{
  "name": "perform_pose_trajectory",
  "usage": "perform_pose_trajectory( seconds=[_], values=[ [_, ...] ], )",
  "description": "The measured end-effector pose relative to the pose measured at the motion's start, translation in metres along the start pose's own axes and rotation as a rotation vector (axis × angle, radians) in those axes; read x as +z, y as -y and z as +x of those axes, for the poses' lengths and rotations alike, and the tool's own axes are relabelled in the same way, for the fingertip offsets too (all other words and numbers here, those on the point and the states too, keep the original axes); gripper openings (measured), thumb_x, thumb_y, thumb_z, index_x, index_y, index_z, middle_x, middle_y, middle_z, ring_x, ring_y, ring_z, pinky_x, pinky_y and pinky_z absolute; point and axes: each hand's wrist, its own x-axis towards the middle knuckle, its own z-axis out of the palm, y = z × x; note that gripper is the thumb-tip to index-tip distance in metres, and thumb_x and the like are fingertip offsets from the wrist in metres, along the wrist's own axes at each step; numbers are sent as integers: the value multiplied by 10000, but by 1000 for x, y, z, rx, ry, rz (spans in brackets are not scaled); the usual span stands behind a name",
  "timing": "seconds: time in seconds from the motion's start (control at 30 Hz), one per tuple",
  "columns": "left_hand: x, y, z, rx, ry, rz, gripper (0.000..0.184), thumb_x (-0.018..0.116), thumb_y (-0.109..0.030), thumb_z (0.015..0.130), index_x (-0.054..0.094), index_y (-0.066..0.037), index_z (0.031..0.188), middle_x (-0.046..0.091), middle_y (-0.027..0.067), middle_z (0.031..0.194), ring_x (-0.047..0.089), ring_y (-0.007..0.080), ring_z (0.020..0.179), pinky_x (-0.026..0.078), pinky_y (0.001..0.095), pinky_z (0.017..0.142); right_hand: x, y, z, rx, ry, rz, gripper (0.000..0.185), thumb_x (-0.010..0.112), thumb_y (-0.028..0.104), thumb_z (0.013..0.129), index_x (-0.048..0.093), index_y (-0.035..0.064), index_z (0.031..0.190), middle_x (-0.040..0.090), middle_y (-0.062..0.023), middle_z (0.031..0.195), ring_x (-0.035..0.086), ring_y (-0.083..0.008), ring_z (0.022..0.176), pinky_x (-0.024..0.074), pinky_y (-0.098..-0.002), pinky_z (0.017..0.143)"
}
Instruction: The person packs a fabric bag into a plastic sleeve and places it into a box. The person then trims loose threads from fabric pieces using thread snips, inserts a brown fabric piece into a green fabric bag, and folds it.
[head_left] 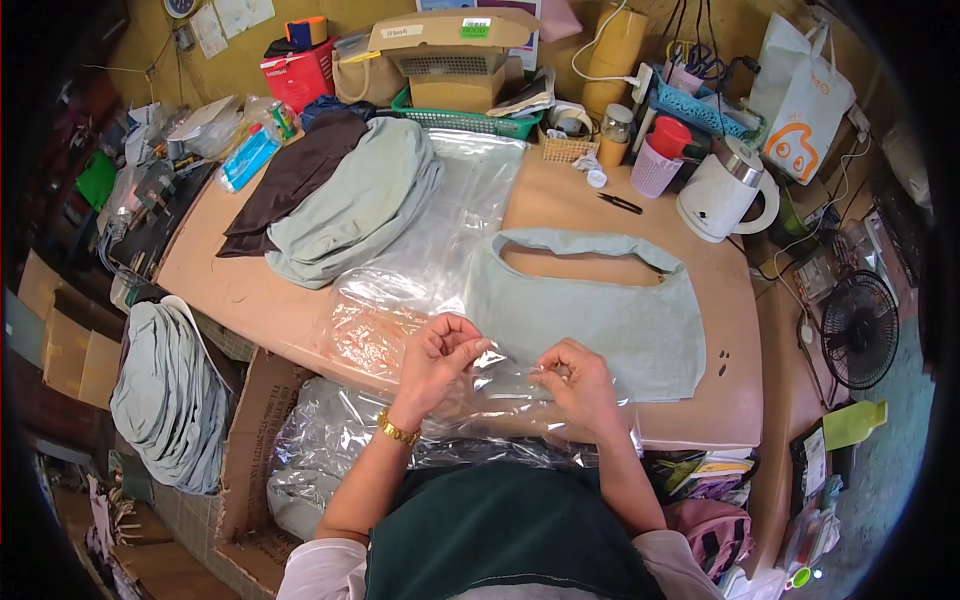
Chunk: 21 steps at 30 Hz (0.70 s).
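Note:
My left hand (437,362), with a gold-coloured watch or bracelet at the wrist, pinches the edge of a clear plastic bag (505,402). Opposite it, my right hand (577,385) is closed on the same thin film with thumb and fingers. The plastic stretches between both hands and hangs over the table's front edge. Just beyond lies a pale grey-green cloth bag (600,322), flat, its handle loop pointing away from me. More clear plastic bags (460,215) lie flat on the left of it, partly under folded grey-green cloth (350,210).
Dark brown cloth (290,190) lies at the back left of the table (730,415). A white kettle (725,190), a lilac basket (655,168) and black snips (620,203) are at the back right. A cardboard box (250,450) with plastic-wrapped items stands below on the left.

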Motion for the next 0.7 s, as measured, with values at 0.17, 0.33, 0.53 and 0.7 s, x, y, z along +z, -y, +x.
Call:
perform_pose_trajectory(
  seconds=[0.17,0.33,0.53,0.7],
  values=[
    [7,-7,-7,-55,-114,114,107,674,-102,911,671,-8,963,687,16,798,591,16,670,445,166,527,-11,3,-1,255,165,-3,38,663,47,857,650,12,865,622,-100,743,575,-176,608,439,-310,571],
    [19,3,-7,116,-73,215,175,691,-136,903,686,-7,1020,659,-11,720,563,1,607,411,168,465,9,-2,1,79,-168,280,213,613,150,950,647,-8,811,532,40,640,455,-22,602,354,-212,532],
    [15,10,-7,7,-136,80,121,692,-133,903,676,-17,930,656,-13,758,588,21,665,424,164,525,-10,-4,3,140,51,133,107,635,48,911,658,5,816,508,61,619,447,-17,596,343,-187,540],
    [28,7,-4,205,-69,48,294,715,-77,871,598,-28,1137,709,45,854,598,27,674,448,157,552,-10,-2,8,71,11,315,76,650,34,901,657,1,833,552,35,654,500,-32,621,396,-203,558]
  ],
)
